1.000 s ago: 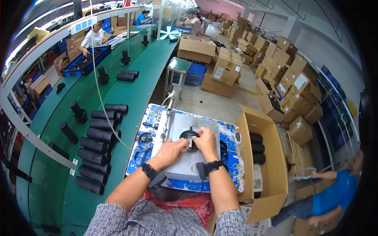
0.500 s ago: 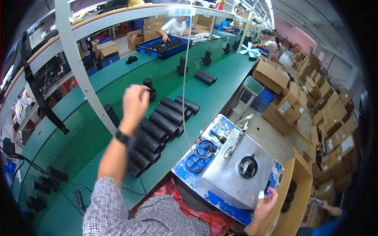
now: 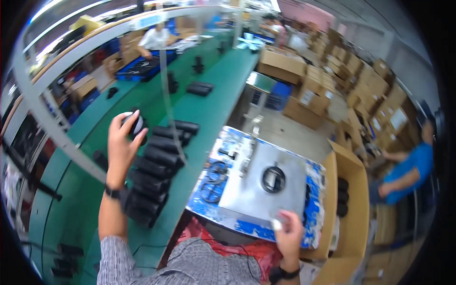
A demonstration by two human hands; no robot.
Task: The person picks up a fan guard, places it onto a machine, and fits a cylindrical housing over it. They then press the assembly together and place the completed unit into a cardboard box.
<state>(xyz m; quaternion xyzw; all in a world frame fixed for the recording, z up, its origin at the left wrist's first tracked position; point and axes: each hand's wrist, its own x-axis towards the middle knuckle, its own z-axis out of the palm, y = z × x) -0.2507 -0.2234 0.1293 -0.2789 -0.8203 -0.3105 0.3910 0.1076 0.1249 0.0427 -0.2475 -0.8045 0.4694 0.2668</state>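
My left hand point(image 3: 121, 145) is wrapped round a dark cylindrical part point(image 3: 137, 125) with a pale end, held above the green bench point(image 3: 194, 114). Just right of it several black tubes point(image 3: 154, 164) lie side by side in a row. My right hand point(image 3: 289, 232), with a white covering on one digit, hovers at the near edge of a metal box point(image 3: 251, 197). Its fingers are apart and nothing shows in them, though it is somewhat blurred. On the box's top sits a black ring-shaped fixture point(image 3: 274, 179).
Black ring parts point(image 3: 216, 178) lie on the worn blue board beside the box. An open carton point(image 3: 351, 209) with black pieces stands at right. A person in blue point(image 3: 408, 171) is beyond it. Farther along the bench are two black tubes point(image 3: 199, 88) and a blue tray point(image 3: 145, 66).
The view has swung right. My left hand has taken hold of the dark cylindrical part from beside the tubes. My right hand now lies nearer the metal box's front edge.
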